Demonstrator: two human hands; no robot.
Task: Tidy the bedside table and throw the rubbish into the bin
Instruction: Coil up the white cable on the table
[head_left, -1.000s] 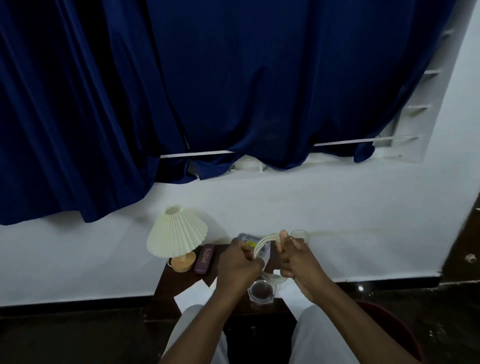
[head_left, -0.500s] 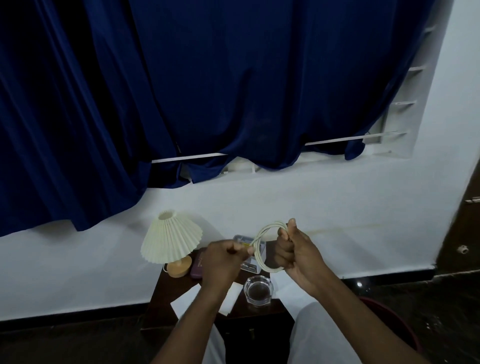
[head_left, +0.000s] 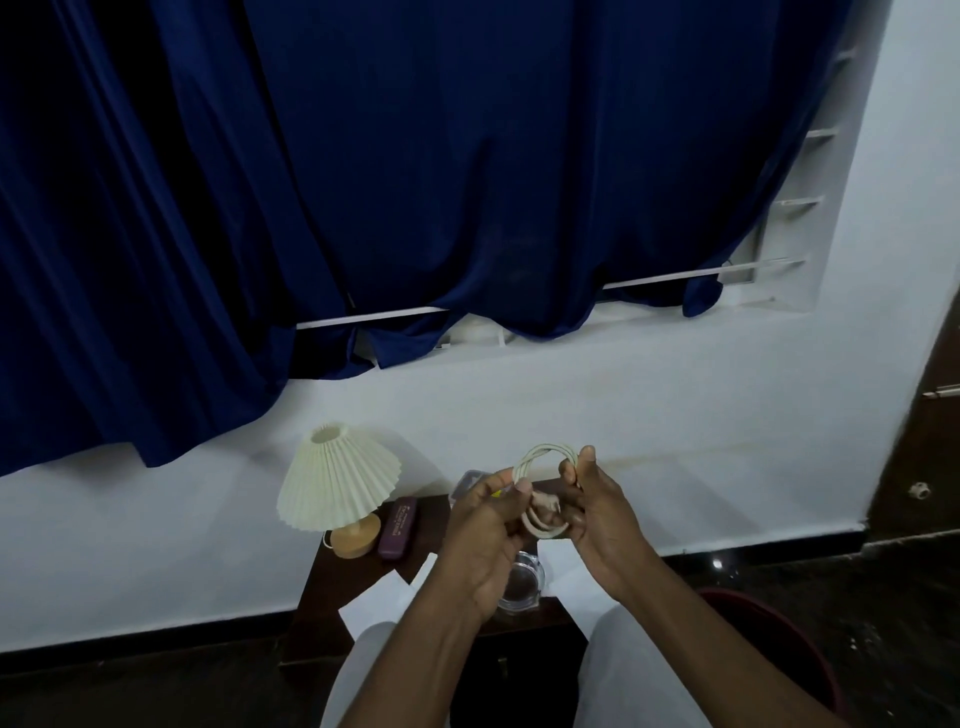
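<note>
I hold a coiled white cable (head_left: 545, 453) in the air above the dark wooden bedside table (head_left: 343, 582). My right hand (head_left: 602, 525) grips the right side of the coil. My left hand (head_left: 483, 540) pinches the cable at the left side, its fingers curled round the strand. Under my hands a clear glass ashtray (head_left: 522, 584) sits on the table, with white paper sheets (head_left: 384, 603) lying beside it. A dark red bin (head_left: 779, 644) stands on the floor at the lower right.
On the table's left side stand a cream pleated lamp (head_left: 340, 478) and a purple case (head_left: 397, 527). A clear plastic box (head_left: 465, 483) peeks out behind my left hand. Blue curtains (head_left: 415, 182) hang over the window above. A wooden door (head_left: 924, 447) is at the right.
My left hand has come back in to the coil and now pinches it close to my right hand. The camera view has shifted slightly to the right.
</note>
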